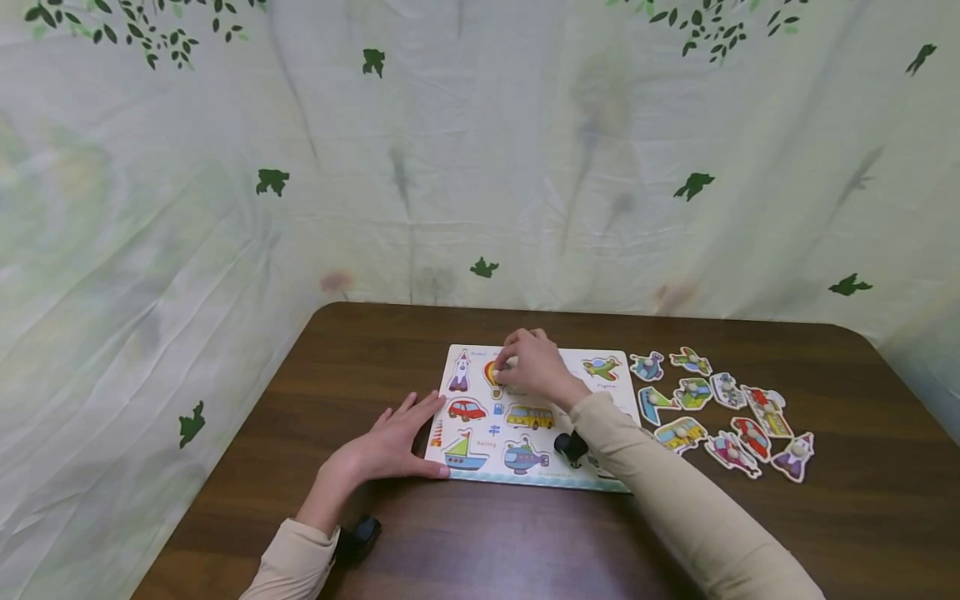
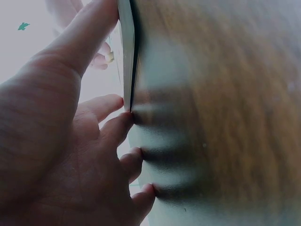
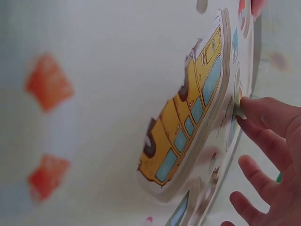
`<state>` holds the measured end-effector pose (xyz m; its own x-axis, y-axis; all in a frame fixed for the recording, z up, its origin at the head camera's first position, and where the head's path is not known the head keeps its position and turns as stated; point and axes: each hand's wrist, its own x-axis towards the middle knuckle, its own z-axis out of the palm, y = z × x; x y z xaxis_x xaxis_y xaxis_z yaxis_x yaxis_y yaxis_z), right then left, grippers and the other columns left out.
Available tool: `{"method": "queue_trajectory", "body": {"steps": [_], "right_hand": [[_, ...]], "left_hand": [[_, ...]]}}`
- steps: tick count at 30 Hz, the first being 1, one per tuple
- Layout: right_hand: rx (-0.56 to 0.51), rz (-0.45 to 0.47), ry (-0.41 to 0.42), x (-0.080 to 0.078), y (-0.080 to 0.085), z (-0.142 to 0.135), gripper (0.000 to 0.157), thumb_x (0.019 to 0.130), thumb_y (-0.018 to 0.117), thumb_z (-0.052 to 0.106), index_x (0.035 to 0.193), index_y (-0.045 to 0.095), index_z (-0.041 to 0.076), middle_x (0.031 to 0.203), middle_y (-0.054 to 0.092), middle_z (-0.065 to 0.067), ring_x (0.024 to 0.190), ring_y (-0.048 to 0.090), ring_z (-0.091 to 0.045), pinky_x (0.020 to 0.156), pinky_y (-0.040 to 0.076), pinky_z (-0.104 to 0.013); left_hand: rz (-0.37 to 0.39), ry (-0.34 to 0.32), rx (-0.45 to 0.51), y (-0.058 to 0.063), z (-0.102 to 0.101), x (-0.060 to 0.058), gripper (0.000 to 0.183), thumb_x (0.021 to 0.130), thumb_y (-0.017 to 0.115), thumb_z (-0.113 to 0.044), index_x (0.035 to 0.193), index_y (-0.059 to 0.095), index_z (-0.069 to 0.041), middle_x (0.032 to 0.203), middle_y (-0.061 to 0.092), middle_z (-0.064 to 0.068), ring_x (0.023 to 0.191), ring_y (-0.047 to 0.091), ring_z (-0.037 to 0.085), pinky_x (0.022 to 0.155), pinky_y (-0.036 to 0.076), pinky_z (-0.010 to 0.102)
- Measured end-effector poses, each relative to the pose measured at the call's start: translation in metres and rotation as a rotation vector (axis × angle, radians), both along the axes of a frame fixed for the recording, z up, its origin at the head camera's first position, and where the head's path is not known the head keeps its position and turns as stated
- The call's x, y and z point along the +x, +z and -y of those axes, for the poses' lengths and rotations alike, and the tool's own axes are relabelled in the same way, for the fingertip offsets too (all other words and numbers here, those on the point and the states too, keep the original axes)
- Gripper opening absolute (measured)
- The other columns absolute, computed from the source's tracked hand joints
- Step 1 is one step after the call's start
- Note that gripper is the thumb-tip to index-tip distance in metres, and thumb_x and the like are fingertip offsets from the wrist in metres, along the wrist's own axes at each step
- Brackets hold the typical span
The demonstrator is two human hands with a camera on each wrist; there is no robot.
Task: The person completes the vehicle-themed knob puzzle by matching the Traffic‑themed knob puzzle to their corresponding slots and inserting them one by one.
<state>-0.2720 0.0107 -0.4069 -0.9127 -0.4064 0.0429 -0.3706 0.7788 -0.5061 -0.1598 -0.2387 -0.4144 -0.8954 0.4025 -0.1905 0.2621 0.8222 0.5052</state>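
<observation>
A white puzzle board (image 1: 487, 478) printed with vehicles lies on the table. My left hand (image 1: 390, 443) spreads along its left side, fingertips at the edge and thumb by the near left corner. In the left wrist view, the fingers (image 2: 124, 129) touch down beside the board's edge (image 2: 128, 61). At the far side, my right hand (image 1: 536, 367) pinches a small knob (image 3: 239, 109) between thumb and forefinger, over the hot-air balloon (image 1: 490, 372). The other fingers stay loosely extended. Below it, the yellow bus picture (image 3: 183, 122) shows in its outlined recess.
Several loose knobbed puzzle pieces lie right of the board, among them a yellow bus (image 1: 681, 434), a red car (image 1: 751, 438), a rocket (image 1: 793, 457) and an airplane (image 1: 691, 361). My right forearm crosses the board's near right corner. A patterned curtain (image 1: 480, 167) hangs behind the table.
</observation>
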Motion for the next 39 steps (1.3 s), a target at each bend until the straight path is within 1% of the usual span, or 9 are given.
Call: {"method": "queue_trajectory", "body": {"steps": [3,9,13,15,20,23,29,33,39], "right_hand": [[0.031,-0.043,0.018,-0.001,-0.001,0.001,0.008,0.086,0.077,0.029,0.087,0.079,0.021,0.122,0.055,-0.001,0.127,0.037,-0.029,0.109,0.026,-0.049],[0.027,-0.034,0.012,0.001,0.000,0.002,0.007,0.086,0.077,0.029,0.086,0.078,0.021,0.121,0.055,0.000,0.126,0.037,-0.029,0.109,0.027,-0.049],[0.041,-0.062,0.033,-0.001,0.000,0.001,0.007,0.087,0.076,0.029,0.087,0.078,0.022,0.123,0.055,0.000,0.127,0.037,-0.030,0.110,0.027,-0.050],[0.036,-0.060,0.042,-0.002,0.000,-0.001,0.007,0.087,0.076,0.030,0.087,0.077,0.023,0.126,0.055,0.000,0.127,0.037,-0.030,0.109,0.028,-0.050],[-0.038,-0.021,0.038,-0.003,0.005,-0.010,0.007,0.085,0.078,0.031,0.088,0.077,0.024,0.126,0.054,0.000,0.125,0.037,-0.027,0.103,0.034,-0.048],[-0.094,-0.021,0.034,-0.002,0.010,-0.017,0.007,0.086,0.078,0.029,0.089,0.077,0.023,0.124,0.055,-0.001,0.124,0.036,-0.027,0.100,0.037,-0.047],[-0.176,-0.005,0.007,0.004,0.019,-0.035,0.007,0.088,0.076,0.026,0.093,0.076,0.022,0.130,0.053,-0.002,0.129,0.034,-0.027,0.102,0.036,-0.049],[-0.192,-0.014,0.005,0.010,0.023,-0.047,0.009,0.089,0.074,0.026,0.095,0.076,0.020,0.133,0.053,-0.006,0.130,0.036,-0.030,0.102,0.036,-0.051],[-0.174,-0.057,0.025,0.017,0.027,-0.064,0.011,0.087,0.076,0.024,0.094,0.076,0.015,0.130,0.057,-0.009,0.128,0.040,-0.034,0.103,0.035,-0.052]], "left_hand": [[-0.005,0.003,-0.006,0.000,0.001,-0.001,0.104,0.074,0.080,-0.056,0.155,0.030,-0.011,0.161,0.023,0.010,0.148,0.008,0.038,0.113,0.008,0.064],[0.001,0.002,-0.011,0.000,0.001,-0.001,0.105,0.074,0.080,-0.056,0.155,0.030,-0.011,0.161,0.022,0.010,0.148,0.008,0.038,0.113,0.008,0.064],[-0.001,0.005,-0.010,0.001,0.001,-0.001,0.105,0.074,0.080,-0.056,0.155,0.030,-0.012,0.161,0.022,0.010,0.148,0.008,0.037,0.113,0.007,0.063],[-0.001,0.005,-0.009,0.001,0.001,-0.002,0.105,0.074,0.080,-0.056,0.155,0.030,-0.012,0.161,0.022,0.010,0.148,0.008,0.038,0.113,0.007,0.063],[0.002,0.002,-0.005,0.001,0.001,-0.002,0.105,0.074,0.080,-0.056,0.155,0.030,-0.012,0.162,0.022,0.010,0.148,0.007,0.037,0.114,0.006,0.063],[0.001,0.002,-0.005,0.000,0.001,-0.002,0.105,0.074,0.080,-0.055,0.155,0.030,-0.012,0.162,0.022,0.009,0.148,0.007,0.037,0.114,0.006,0.063],[-0.005,-0.001,0.001,0.001,0.001,-0.001,0.105,0.074,0.080,-0.055,0.155,0.030,-0.011,0.161,0.022,0.010,0.148,0.007,0.037,0.113,0.007,0.063],[-0.006,0.001,0.002,0.001,0.001,-0.001,0.105,0.074,0.080,-0.055,0.155,0.030,-0.011,0.161,0.022,0.010,0.148,0.007,0.038,0.113,0.007,0.064],[-0.008,-0.002,-0.008,0.000,0.000,-0.001,0.105,0.075,0.080,-0.055,0.155,0.029,-0.011,0.162,0.021,0.009,0.148,0.007,0.037,0.113,0.006,0.064]]}}
